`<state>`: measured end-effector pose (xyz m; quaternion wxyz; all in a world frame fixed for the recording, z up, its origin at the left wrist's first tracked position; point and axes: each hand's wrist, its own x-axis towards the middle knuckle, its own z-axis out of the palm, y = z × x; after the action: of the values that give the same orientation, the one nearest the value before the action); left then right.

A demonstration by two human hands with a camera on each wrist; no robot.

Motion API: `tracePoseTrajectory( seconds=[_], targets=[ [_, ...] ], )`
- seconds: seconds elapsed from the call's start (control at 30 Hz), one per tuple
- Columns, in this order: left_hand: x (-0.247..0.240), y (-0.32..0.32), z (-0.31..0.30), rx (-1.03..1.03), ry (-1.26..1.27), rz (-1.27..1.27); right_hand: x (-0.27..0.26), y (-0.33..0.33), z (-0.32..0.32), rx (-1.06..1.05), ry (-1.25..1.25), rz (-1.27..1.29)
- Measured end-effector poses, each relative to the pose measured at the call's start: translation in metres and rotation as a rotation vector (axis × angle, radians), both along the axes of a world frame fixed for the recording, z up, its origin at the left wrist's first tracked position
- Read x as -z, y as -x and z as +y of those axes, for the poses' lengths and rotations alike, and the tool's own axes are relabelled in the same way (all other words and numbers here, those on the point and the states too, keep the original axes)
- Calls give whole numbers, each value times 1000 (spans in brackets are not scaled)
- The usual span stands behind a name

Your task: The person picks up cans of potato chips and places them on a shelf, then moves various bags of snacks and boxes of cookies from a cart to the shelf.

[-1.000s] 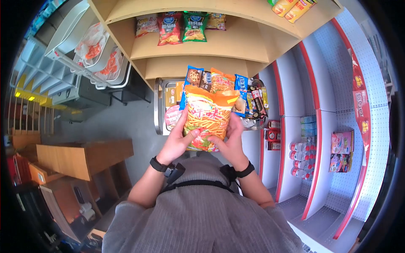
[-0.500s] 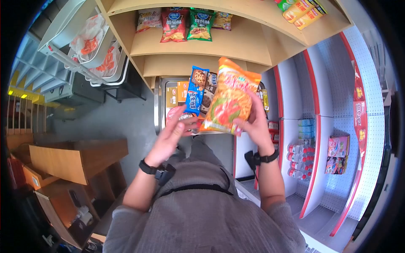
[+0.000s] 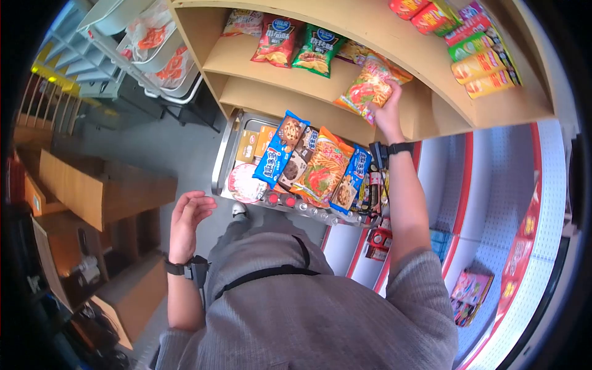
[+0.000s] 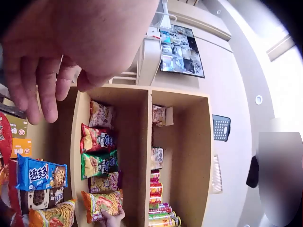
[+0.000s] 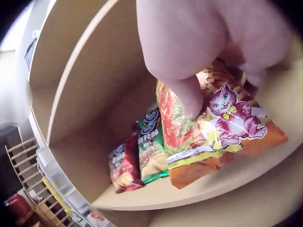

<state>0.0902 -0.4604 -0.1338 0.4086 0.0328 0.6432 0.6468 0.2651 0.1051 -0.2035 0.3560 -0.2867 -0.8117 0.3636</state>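
My right hand (image 3: pixel 388 116) grips an orange snack bag (image 3: pixel 365 89) by its right side, at the shelf's middle board. In the right wrist view the thumb and fingers clasp the bag (image 5: pixel 180 118), which has a pink cartoon cat on it. Just left of it stand a green chip bag (image 3: pixel 318 50) and a red chip bag (image 3: pixel 275 42); a purple-yellow bag (image 3: pixel 353 52) is partly hidden behind it. My left hand (image 3: pixel 188 225) hangs empty left of the tray, its fingers loosely bent. A second orange snack bag (image 3: pixel 324 166) lies on the tray.
The metal tray (image 3: pixel 221 161) also carries blue cookie packs (image 3: pixel 280 151), small boxes (image 3: pixel 248 145), a round pink-white tub (image 3: pixel 245 184) and bottles. Canned chips (image 3: pixel 478 66) line the upper shelf (image 3: pixel 370 24). White-and-red racks (image 3: pixel 459 179) stand at right, a white trolley (image 3: pixel 132 52) at left.
The right hand has carried the orange bag from over the tray up and right to the shelf. The left hand has let go and dropped to the left. The view has turned.
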Motion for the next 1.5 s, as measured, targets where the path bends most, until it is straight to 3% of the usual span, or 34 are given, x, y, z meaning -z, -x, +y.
tracePoseTrajectory(
  seconds=[0.03,0.2,0.27,0.37,0.6,0.67,0.77,0.9,0.97,1.1,1.17,1.4,1.5],
  targets=[
    [-3,-8,4,-47,21,-2,1,9,14,0,-90,-49],
    [0,-43,5,-148,37,-21,12,54,70,-118,-30,-121],
    [-1,-52,3,-156,76,-17,33,69,96,3,-222,-129],
    [-3,-60,0,-228,133,-9,78,87,144,31,5,-204],
    [-4,-71,7,-297,131,-3,92,119,163,13,-34,-289],
    [-6,-73,14,-268,153,4,103,121,165,57,-274,-269],
    [-2,-72,20,-259,133,-19,79,117,136,68,-92,-264],
    [0,-67,29,-236,134,-18,69,101,123,66,-47,-199],
    [-3,-65,33,-195,161,-23,44,88,100,80,-295,-235],
    [2,-59,38,-123,157,-11,36,57,81,180,-455,-151],
    [5,-57,39,-109,114,-22,27,34,65,55,-216,-237],
    [20,-36,34,20,50,-67,18,-70,-47,65,-13,-208],
    [26,-24,37,89,38,-80,13,-101,-91,133,89,-333]
  ],
)
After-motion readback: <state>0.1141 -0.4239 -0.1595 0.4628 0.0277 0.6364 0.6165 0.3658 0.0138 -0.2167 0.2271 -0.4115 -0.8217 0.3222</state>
